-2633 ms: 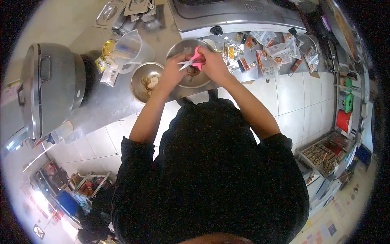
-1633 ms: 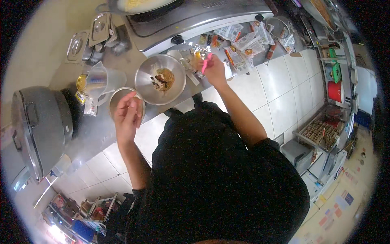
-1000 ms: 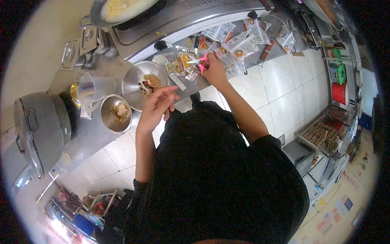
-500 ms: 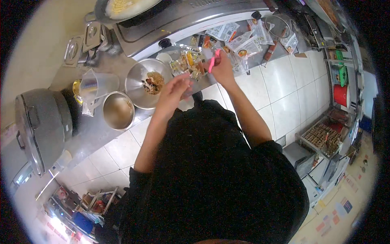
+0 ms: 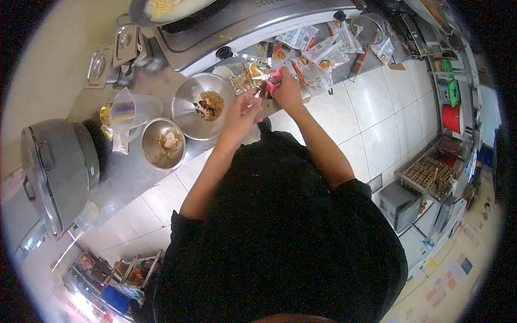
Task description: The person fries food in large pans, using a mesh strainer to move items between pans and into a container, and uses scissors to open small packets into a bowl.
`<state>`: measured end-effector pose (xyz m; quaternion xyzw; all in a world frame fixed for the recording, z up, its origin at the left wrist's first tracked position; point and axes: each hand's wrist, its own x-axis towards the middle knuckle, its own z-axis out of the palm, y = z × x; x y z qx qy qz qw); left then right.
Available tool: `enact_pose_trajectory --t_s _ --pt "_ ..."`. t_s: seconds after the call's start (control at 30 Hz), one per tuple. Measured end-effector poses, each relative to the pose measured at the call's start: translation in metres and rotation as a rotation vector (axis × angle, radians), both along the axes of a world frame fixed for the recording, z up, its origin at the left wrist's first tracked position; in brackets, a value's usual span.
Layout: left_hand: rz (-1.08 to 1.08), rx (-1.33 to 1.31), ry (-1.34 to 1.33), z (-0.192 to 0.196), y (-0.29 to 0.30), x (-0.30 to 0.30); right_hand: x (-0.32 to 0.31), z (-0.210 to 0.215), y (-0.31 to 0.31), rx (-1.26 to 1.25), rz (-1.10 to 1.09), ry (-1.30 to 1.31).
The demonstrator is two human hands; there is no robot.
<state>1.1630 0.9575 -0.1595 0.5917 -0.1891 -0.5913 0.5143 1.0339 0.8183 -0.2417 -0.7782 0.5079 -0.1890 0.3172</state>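
My right hand [image 5: 288, 92] grips pink-handled scissors [image 5: 273, 81]. The scissors' blades are spread and point left, over a heap of small sachets [image 5: 242, 82]. Just left of it, my left hand [image 5: 239, 117] has its fingers bent around what looks like a small, shiny, dark sachet [image 5: 263, 92], partly hidden by the fingers. Left of that hand stands a large steel bowl [image 5: 186, 91] holding brown, crumbly stuff with darker bits. A smaller steel bowl [image 5: 146, 146] beside it has brown contents topped with pale powder.
Opened clear packets [image 5: 326, 54] litter the counter at right, near a round strainer [image 5: 368, 28]. A stove [image 5: 247, 27] with a pan [image 5: 141, 16] lies beyond. At left are a clear plastic jug [image 5: 141, 110], lidded steel containers [image 5: 98, 67] and a big grey pot [image 5: 59, 161].
My right hand has turned the scissors, so the blades now show pointing left. My left hand has come closer to them. The smaller bowl's contents show more clearly.
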Motion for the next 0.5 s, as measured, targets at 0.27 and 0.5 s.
enact_pose_trajectory --t_s 0.27,0.5 --pt "-0.012 -0.061 0.044 0.005 0.009 0.009 0.004 0.002 -0.009 -0.031 0.045 0.025" --pt "-0.003 -0.054 0.038 0.004 0.008 0.012 -0.01 0.017 -0.013 0.02 -0.078 -0.157"
